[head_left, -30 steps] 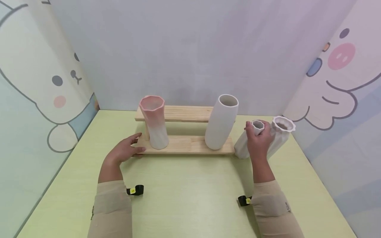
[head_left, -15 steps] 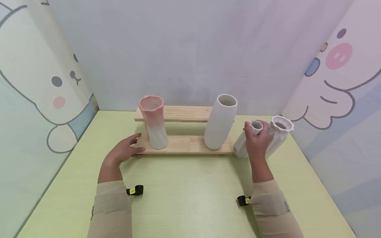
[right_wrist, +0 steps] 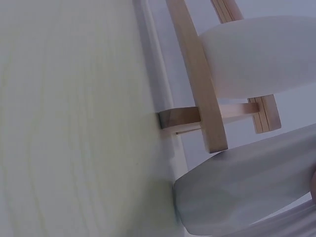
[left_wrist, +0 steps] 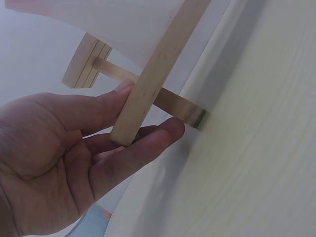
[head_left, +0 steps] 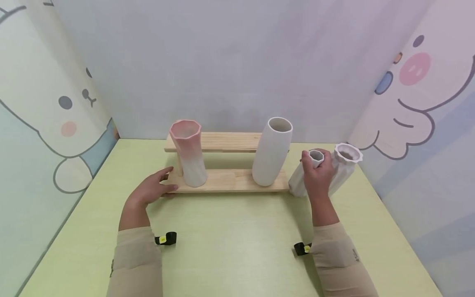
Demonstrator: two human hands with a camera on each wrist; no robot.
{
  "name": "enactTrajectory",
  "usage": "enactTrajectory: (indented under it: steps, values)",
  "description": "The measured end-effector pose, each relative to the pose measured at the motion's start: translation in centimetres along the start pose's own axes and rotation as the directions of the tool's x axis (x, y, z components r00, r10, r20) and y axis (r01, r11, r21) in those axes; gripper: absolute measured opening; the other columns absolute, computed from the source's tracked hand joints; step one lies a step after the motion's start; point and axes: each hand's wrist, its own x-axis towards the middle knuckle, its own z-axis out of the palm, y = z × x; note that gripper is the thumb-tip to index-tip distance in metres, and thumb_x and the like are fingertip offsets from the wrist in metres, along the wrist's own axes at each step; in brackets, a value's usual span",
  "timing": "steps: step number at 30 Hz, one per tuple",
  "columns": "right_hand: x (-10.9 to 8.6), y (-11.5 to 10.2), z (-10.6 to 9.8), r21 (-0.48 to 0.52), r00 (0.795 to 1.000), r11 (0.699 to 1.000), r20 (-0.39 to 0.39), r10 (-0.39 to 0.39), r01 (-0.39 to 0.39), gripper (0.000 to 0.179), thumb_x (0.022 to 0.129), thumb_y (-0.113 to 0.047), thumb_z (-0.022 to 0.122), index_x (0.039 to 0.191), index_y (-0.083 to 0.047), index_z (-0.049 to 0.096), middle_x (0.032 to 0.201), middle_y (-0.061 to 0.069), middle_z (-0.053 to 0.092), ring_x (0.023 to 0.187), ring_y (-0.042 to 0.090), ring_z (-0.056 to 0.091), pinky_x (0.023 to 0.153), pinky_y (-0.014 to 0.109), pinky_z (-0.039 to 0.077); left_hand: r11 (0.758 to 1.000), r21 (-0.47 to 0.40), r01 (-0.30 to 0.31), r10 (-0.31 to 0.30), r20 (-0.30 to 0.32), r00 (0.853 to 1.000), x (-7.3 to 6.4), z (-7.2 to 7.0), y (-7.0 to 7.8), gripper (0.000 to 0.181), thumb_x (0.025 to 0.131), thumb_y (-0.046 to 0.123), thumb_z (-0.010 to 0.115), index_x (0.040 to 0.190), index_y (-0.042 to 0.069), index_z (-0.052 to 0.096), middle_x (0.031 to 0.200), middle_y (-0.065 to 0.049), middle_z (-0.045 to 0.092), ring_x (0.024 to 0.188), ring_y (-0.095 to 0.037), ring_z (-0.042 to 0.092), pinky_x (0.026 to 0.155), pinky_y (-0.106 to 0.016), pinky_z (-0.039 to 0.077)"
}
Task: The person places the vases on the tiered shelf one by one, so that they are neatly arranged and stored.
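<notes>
A two-tier wooden shelf (head_left: 222,180) stands on the table. Its left end is pinched by my left hand (head_left: 150,189); in the left wrist view the thumb lies on top of the lower board (left_wrist: 153,74) and the fingers beneath it. A pink-and-white vase (head_left: 193,161) and a tall white vase (head_left: 270,159) stand on that board. Beside the shelf's right end, my right hand (head_left: 319,171) grips the top of a narrow-mouthed white vase (head_left: 298,181). Its base rests on the table in the right wrist view, close to the board's end. Only a sliver of that hand shows there.
To the right of my right hand, and partly behind it, is a white vase with a scalloped rim (head_left: 343,165). A pale green table (head_left: 237,239) lies below. Behind it hangs a plain backdrop (head_left: 222,70), with cartoon-printed panels at both sides.
The whole head view has shifted slightly, so everything appears a little further left. Both hands keep their holds, and the vases and shelf stay as they were.
</notes>
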Motion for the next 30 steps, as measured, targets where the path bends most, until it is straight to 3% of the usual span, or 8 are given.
enactTrajectory:
  steps: [5,11,16,20,23,30]
  values:
    - [0.5,-1.5,-0.7,-0.055,0.999,0.998,-0.020,-0.039,0.038,0.019,0.086,-0.027,0.073,0.092,-0.013,0.061,0.070,-0.019,0.064,0.063,0.001,0.060,0.059,0.016,0.045,0.999,0.031,-0.009,0.009,-0.018,1.000,0.0,-0.1,0.0,0.087,0.091,0.046,0.066,0.159,0.022,0.017,0.157,-0.024,0.028,0.130,-0.037,0.051,0.106,-0.065,0.034]
    - [0.7,-3.8,-1.8,-0.049,0.999,0.999,0.028,-0.016,0.017,0.017,0.087,-0.027,0.073,0.093,-0.016,0.061,0.070,-0.019,0.065,0.065,0.000,0.063,0.063,0.017,0.046,1.000,0.017,0.008,-0.007,-0.019,1.000,-0.1,-0.2,0.0,0.087,0.091,0.046,0.066,0.159,0.022,0.017,0.158,-0.023,0.027,0.133,-0.038,0.048,0.107,-0.065,0.033]
    - [0.5,-5.8,-2.3,0.041,0.997,0.999,0.069,0.017,-0.020,0.014,0.088,-0.021,0.071,0.094,-0.013,0.060,0.072,-0.008,0.067,0.066,0.007,0.066,0.066,0.020,0.050,1.000,0.007,0.009,-0.009,-0.018,1.000,-0.1,-0.1,-0.2,0.087,0.091,0.045,0.067,0.159,0.022,0.018,0.158,-0.024,0.027,0.130,-0.036,0.051,0.108,-0.065,0.032]
    - [0.6,-6.8,-2.8,0.185,0.994,0.981,0.094,0.047,-0.064,0.012,0.089,-0.016,0.069,0.094,-0.009,0.060,0.073,0.002,0.069,0.066,0.014,0.069,0.067,0.023,0.053,1.000,0.002,0.010,-0.010,-0.020,1.000,0.0,-0.1,-0.3,0.087,0.091,0.044,0.068,0.159,0.021,0.018,0.158,-0.023,0.027,0.124,-0.033,0.058,0.107,-0.065,0.032]
    - [0.7,-7.5,-3.0,0.344,0.989,0.933,0.128,0.069,-0.110,0.014,0.090,-0.015,0.068,0.095,-0.004,0.060,0.073,0.008,0.068,0.063,0.019,0.069,0.068,0.027,0.057,1.000,0.004,0.010,-0.010,-0.020,1.000,-0.1,-0.1,-0.3,0.087,0.091,0.044,0.067,0.159,0.022,0.018,0.158,-0.023,0.027,0.122,-0.032,0.060,0.107,-0.066,0.033]
    - [0.4,-8.8,-2.9,0.615,0.974,0.763,0.211,0.088,-0.202,0.018,0.093,-0.012,0.062,0.093,0.005,0.056,0.072,0.015,0.065,0.059,0.027,0.068,0.063,0.039,0.060,1.000,0.010,0.010,-0.010,-0.021,1.000,-0.2,-0.1,-0.3,0.085,0.091,0.045,0.066,0.159,0.023,0.018,0.158,-0.022,0.028,0.118,-0.029,0.063,0.107,-0.066,0.033]
